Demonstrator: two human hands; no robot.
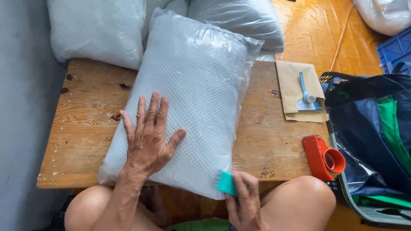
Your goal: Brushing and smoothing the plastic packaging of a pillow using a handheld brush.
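A white mesh-textured pillow (pixel 201 90) sealed in a clear plastic bag lies lengthwise on a low wooden table (pixel 81 128). My left hand (pixel 147 137) presses flat on the pillow's near left part, fingers spread. At the pillow's near edge, my right hand (pixel 245 203) pinches a small teal card-like piece (pixel 226 183) against the bag. My bare knees show below the table's front edge.
A red tape dispenser (pixel 323 157) sits at the table's right front corner. A brown envelope (pixel 295 92) with a small blue tool (pixel 307 95) lies behind it. More bagged pillows (pixel 98 30) are stacked at the back. A basket with dark blue and green bags (pixel 372 141) stands to the right.
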